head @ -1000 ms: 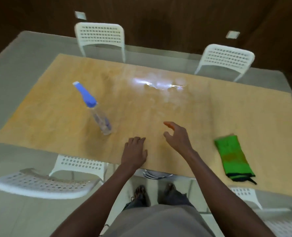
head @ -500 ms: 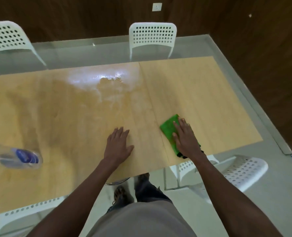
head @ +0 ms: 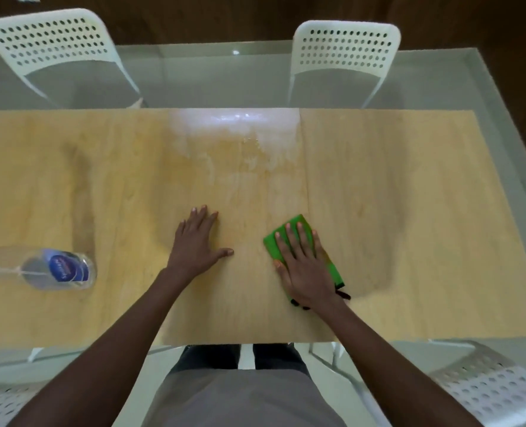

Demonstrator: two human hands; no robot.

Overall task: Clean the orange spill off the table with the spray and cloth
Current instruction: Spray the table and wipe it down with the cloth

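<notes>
Right hand (head: 306,263) now flat on folded green cloth (head: 298,226), fingers spread, no longer just reaching it. Left hand (head: 195,241) splayed on wooden tabletop (head: 409,180), bracing. Clear spray bottle (head: 55,269) lies at 9 o'clock. Wet orange-tinged smear (head: 234,140) at 12 o'clock: wiping looks imminent.

The right hand (head: 304,266), a second ago raised in the air with the green cloth (head: 289,229) lying apart near the counter (head: 409,211) edge, now lies flat on that cloth, fingers straight. The cloth itself sits nearer the left hand (head: 197,241) than half a second ago. The left hand, earlier curled at the near edge, now lies flat, fingers spread, farther onto the counter.
</notes>
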